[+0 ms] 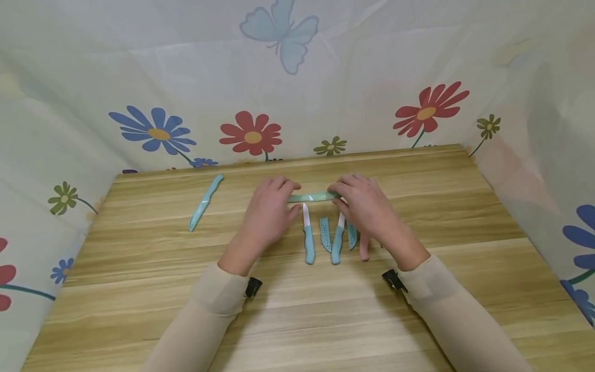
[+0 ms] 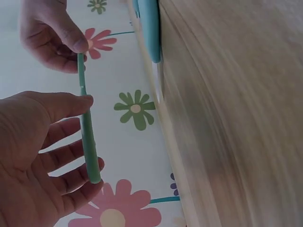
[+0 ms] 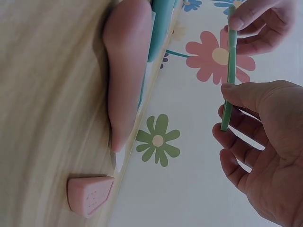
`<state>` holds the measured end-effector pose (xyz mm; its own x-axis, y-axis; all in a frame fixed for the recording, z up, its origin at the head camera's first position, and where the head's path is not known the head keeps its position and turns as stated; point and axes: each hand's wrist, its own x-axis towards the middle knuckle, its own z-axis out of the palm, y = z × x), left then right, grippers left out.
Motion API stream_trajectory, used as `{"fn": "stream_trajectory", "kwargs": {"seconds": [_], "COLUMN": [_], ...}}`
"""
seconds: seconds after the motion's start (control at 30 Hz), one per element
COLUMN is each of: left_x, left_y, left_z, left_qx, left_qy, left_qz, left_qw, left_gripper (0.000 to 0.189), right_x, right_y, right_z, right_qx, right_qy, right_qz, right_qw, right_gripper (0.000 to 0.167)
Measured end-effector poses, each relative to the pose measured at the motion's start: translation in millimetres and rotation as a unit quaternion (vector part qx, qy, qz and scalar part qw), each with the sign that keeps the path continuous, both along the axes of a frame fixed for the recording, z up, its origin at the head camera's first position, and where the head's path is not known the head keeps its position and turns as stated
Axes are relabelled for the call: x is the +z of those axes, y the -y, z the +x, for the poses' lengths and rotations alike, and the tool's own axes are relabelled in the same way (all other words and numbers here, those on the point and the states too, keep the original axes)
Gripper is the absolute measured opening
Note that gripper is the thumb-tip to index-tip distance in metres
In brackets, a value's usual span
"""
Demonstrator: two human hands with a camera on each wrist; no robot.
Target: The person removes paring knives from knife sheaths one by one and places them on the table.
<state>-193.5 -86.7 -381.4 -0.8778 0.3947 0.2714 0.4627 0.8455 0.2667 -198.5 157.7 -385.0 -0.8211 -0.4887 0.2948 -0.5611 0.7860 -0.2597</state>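
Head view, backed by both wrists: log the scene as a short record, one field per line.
in hand: green knife, held crosswise above the table
left end: gripped by the left hand
right end: gripped by the right hand
bare blades: left blue knife, right blue knife, pink knife
loose sheaths: left blue sheath, right blue sheath, pink sheath
set apart: sheathed blue knife, at the table's far left
unclear: whether the green knife's blade is fully covered

Pale flower-print backdrop [image 1: 372, 62] with a blue butterfly [image 1: 282, 37] behind a wood-grain tabletop [image 1: 139, 284].
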Motion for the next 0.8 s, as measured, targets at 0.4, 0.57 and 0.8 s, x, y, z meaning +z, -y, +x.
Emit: {"fn": "stream_trajectory", "kwargs": {"seconds": [0.4,0.57,0.8], "left_x": [-8.9,-10.8,-10.2], "left_y": [-3.7,-5.5,-5.1], "left_z": [-2.6,-3.2,-2.1], "left_qx": [-0.007,-0.006,-0.006], "left_qy": [-0.016,-0.013,-0.007], "left_qz": [-0.028,-0.031,-0.035], "left_qw": [0.9995,0.9994,0.9993], "left_gripper": [0.026,0.023,0.021], "right_x": [-1.0,-1.7,-2.5], "right_y": [1.2,1.1,2.1], "right_z": [-0.1,-0.4,-0.1], "right_qx": [0.004,0.004,0.006], "right_qy": [0.000,0.002,0.001], "right_qz": [-0.004,-0.005,0.000], "right_qw": [1.0000,1.0000,1.0000], "right_gripper": [0.026,0.027,0.027]}}
